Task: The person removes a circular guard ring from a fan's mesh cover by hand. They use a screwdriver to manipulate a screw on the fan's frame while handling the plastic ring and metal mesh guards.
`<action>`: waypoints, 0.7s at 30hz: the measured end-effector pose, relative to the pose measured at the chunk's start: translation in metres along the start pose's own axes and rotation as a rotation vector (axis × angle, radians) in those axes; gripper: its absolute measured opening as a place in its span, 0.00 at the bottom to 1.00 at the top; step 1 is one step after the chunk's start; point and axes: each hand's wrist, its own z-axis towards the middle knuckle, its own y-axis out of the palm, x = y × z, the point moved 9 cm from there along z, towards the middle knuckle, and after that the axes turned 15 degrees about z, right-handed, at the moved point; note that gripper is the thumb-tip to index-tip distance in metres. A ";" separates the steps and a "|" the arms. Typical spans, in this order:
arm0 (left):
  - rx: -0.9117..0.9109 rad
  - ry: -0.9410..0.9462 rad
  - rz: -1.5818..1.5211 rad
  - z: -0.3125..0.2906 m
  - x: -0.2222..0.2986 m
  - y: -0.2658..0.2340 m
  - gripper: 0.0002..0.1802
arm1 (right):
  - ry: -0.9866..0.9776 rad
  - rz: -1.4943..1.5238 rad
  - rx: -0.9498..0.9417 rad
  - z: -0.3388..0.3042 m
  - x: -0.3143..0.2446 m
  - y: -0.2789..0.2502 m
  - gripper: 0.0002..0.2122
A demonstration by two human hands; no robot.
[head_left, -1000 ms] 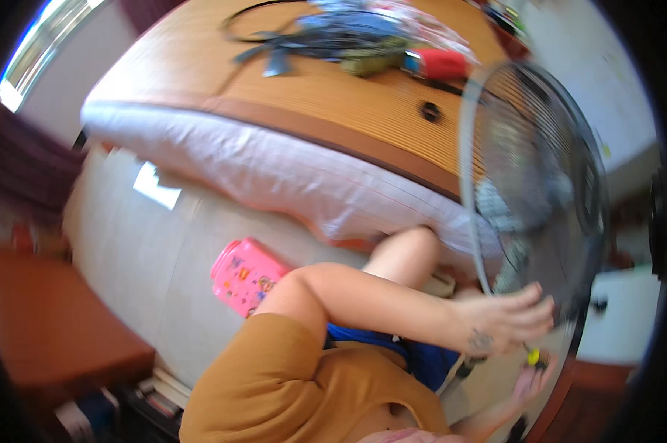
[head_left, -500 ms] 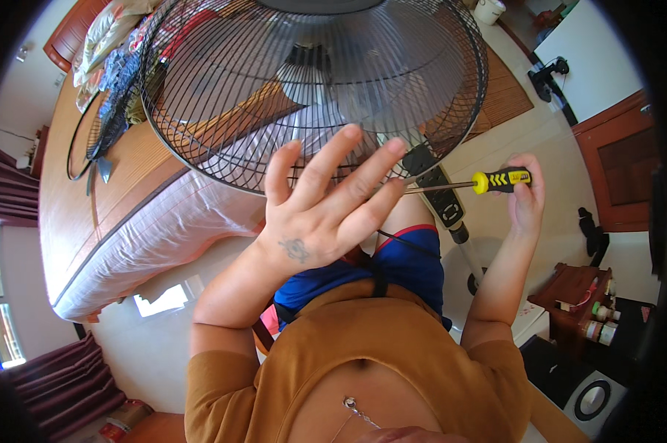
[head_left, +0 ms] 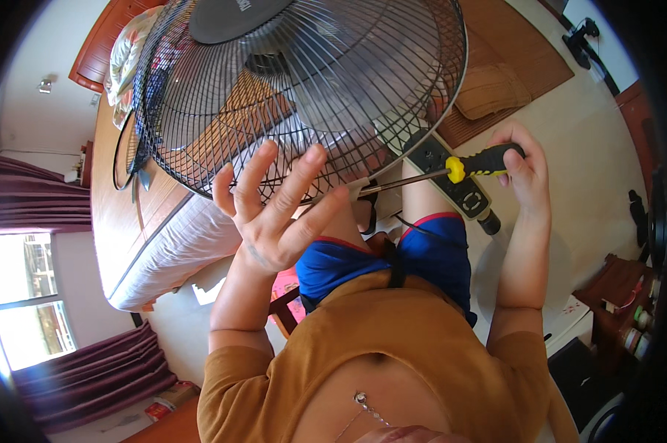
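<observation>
A fan with a black wire grille (head_left: 326, 133) and a dark round centre cap (head_left: 239, 16) stands before me, its lower rim facing my lap. My left hand (head_left: 274, 221) is open with fingers spread, against the grille's lower rim; its thumb is hard to make out. My right hand (head_left: 527, 166) is wrapped round the black and yellow handle of a screwdriver (head_left: 485, 164). The screwdriver's shaft points left, and its end is at a small pale clip (head_left: 358, 186) on the rim. Whether the tip sits in a screw I cannot tell.
Behind the grille is the fan's control panel (head_left: 462, 193) on its dark base column. A bed (head_left: 175, 240) with pale bedding lies to the left, with another wire grille (head_left: 130, 159) on it. A brown mat (head_left: 496, 92) lies at the far right.
The view has shifted, and the fan now appears tilted further left. The screwdriver's end has come to the clip on the rim. My left hand has moved down and left in view, still spread.
</observation>
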 end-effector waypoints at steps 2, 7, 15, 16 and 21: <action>-0.001 0.023 0.005 -0.003 0.001 0.003 0.10 | -0.134 0.120 -0.089 0.003 -0.017 0.023 0.25; -0.011 0.006 -0.002 -0.006 0.002 0.004 0.08 | -0.520 -0.176 -0.222 -0.002 -0.047 0.029 0.19; -0.030 0.009 -0.007 -0.006 0.002 0.004 0.09 | -0.260 0.079 -0.106 0.010 -0.033 0.026 0.17; -0.039 0.001 -0.013 -0.006 0.002 0.004 0.09 | -0.321 0.119 -0.095 0.009 -0.041 0.029 0.16; -0.038 0.028 0.016 -0.004 0.002 0.004 0.10 | -0.393 -0.129 -0.237 0.007 -0.047 0.033 0.14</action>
